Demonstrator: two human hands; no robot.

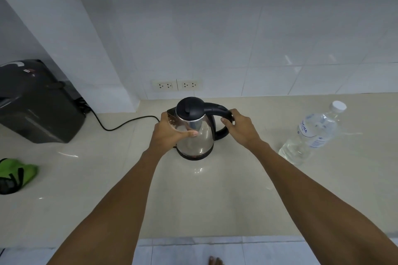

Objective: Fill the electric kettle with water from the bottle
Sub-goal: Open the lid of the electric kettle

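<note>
A steel electric kettle (198, 133) with a black lid, shut, stands on its black base in the middle of the counter. My left hand (170, 133) wraps the kettle's left side below the spout, thumb across the front. My right hand (241, 128) grips the black handle on the kettle's right. A clear plastic water bottle (313, 135) with a white cap on stands apart at the right, mostly full.
The beige counter (193, 200) meets a white tiled wall with two sockets (177, 85). A black power cord (120, 125) runs left from the kettle. A black appliance (36, 103) stands at the far left, a green cloth item (17, 175) at the left edge.
</note>
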